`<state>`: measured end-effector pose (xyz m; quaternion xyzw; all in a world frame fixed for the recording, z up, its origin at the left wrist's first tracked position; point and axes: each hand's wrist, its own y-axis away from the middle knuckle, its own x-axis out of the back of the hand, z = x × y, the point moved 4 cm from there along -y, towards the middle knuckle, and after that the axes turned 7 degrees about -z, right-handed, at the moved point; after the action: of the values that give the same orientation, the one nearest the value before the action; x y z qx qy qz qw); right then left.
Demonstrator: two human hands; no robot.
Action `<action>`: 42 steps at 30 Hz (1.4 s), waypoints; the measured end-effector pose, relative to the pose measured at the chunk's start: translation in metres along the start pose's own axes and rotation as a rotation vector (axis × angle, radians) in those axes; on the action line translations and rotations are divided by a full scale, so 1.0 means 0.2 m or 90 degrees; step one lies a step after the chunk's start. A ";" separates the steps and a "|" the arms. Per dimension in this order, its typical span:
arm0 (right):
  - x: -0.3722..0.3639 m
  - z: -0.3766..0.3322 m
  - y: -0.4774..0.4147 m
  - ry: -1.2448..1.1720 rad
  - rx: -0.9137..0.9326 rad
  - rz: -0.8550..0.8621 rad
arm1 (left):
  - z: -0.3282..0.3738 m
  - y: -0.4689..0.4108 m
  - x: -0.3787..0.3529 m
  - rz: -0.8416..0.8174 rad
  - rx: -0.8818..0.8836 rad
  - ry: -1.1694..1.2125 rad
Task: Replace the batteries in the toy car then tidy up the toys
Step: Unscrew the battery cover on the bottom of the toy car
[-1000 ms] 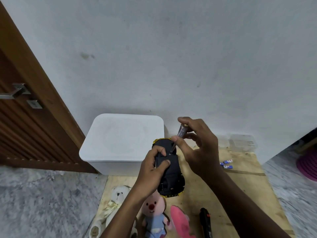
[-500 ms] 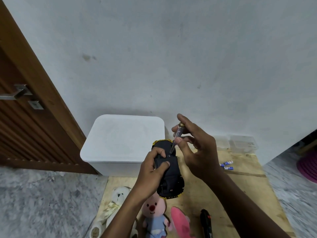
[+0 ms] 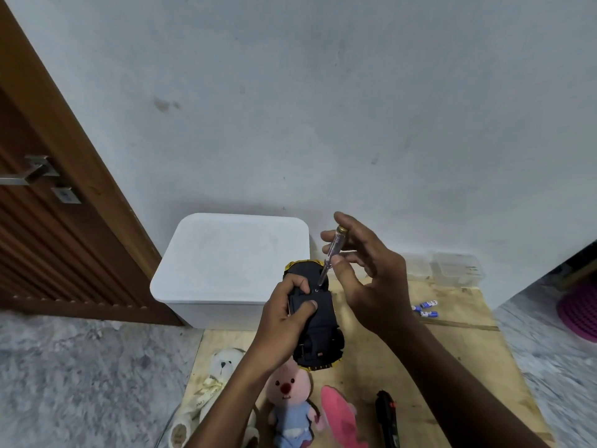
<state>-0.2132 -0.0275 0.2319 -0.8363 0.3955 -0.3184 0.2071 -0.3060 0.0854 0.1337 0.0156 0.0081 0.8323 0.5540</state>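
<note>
My left hand (image 3: 284, 318) grips an upside-down toy car (image 3: 318, 331), black underneath with yellow edges, held above a wooden board (image 3: 452, 357). My right hand (image 3: 368, 279) pinches a clear-handled screwdriver (image 3: 329, 253) between thumb and fingers. Its tip sits in a screw on the car's underside, near my left thumb. Blue batteries (image 3: 425, 309) lie on the board to the right.
A white lidded box (image 3: 226, 263) stands behind the car against the wall. On the board lie a white plush bear (image 3: 219, 376), a pink plush animal (image 3: 292, 402), a pink toy (image 3: 339, 415) and a black remote (image 3: 387, 415). Clear containers (image 3: 455, 268) sit at the back right. A wooden door (image 3: 48, 221) is at left.
My right hand's fingers have shifted along the screwdriver and it now stands more upright, with more of the handle showing. The car and my left hand stay put.
</note>
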 end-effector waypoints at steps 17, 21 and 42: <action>-0.01 0.00 -0.01 0.044 -0.007 0.049 | -0.01 -0.01 0.02 0.021 0.015 -0.002; -0.02 0.01 0.00 0.045 -0.016 0.023 | -0.02 -0.01 0.02 0.012 0.018 0.003; -0.03 -0.01 0.01 0.039 0.002 -0.013 | -0.03 0.00 0.02 0.012 0.018 0.003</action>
<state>-0.2191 -0.0247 0.2298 -0.8300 0.3925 -0.3462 0.1928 -0.3084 0.0887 0.1277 0.0213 0.0213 0.8373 0.5459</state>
